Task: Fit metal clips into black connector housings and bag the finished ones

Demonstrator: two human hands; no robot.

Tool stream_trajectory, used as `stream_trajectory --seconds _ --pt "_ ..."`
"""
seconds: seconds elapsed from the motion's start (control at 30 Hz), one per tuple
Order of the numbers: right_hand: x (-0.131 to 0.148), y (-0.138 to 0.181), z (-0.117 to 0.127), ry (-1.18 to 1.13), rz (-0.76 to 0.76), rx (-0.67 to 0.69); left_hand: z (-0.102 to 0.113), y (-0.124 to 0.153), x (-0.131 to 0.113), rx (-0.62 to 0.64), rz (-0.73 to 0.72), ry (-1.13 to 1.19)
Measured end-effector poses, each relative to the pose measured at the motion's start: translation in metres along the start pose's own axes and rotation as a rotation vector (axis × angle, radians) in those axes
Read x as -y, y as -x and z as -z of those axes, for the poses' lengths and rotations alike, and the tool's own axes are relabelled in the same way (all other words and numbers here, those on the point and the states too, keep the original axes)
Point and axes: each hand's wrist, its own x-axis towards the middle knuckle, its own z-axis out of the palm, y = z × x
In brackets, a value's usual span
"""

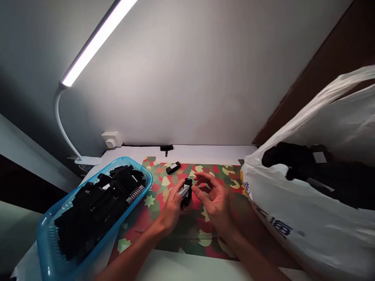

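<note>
Over the patterned mat, my left hand (172, 205) is closed around a small black oblong case (188, 182). A silver tapered piece (184, 191) lies across that case under my left thumb; its exact kind cannot be made out. My right hand (215, 199) is just to the right of the case, thumb and fingers apart and curved toward it. Nothing shows between those fingers. Another black oblong piece with a white label (173, 168) lies on the mat beyond my hands.
At the left stands a blue plastic basket (43, 238) heaped with black pieces. A large white plastic bag (272, 203) with black items fills the right side. A lit lamp (88, 50), a white socket box (113, 139) and a small black part (166, 148) are along the wall.
</note>
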Motion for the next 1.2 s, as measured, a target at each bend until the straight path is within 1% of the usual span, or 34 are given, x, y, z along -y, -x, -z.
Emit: stream_trajectory --seconds 0.1,0.17,0.4,0.47,0.67,0.8,0.93,1.0,1.07,1.2 --pt "-0.005 0.004 -0.004 -0.124 0.001 -0.025 -0.004 -0.002 0.005 0.069 -0.058 -0.042" --pt "-0.008 0.006 -0.005 -0.164 -0.021 -0.020 -0.004 -0.003 0.006 0.102 -0.089 -0.053" --pt "-0.006 0.006 -0.002 -0.286 -0.132 -0.030 -0.005 -0.004 0.008 0.161 -0.098 -0.049" --pt "-0.005 0.006 -0.001 -0.302 -0.140 -0.028 -0.006 -0.003 0.010 0.167 -0.095 -0.047" --pt "-0.004 0.008 0.000 -0.213 -0.049 -0.002 -0.008 -0.002 0.012 0.156 -0.009 -0.044" --pt "-0.005 0.008 0.000 -0.150 0.005 0.001 -0.007 -0.005 0.013 0.142 -0.007 -0.042" --pt "-0.006 0.008 0.000 -0.070 0.080 0.019 -0.006 -0.007 0.012 0.173 -0.001 -0.038" --pt "-0.007 0.008 0.000 -0.038 0.110 0.037 -0.007 -0.007 0.011 0.178 0.031 -0.010" --pt "-0.008 0.007 0.000 -0.018 0.130 0.057 -0.007 -0.008 0.010 0.185 0.059 0.021" --pt "-0.007 0.004 0.001 -0.016 0.159 0.073 -0.008 -0.010 0.010 0.192 0.055 0.065"
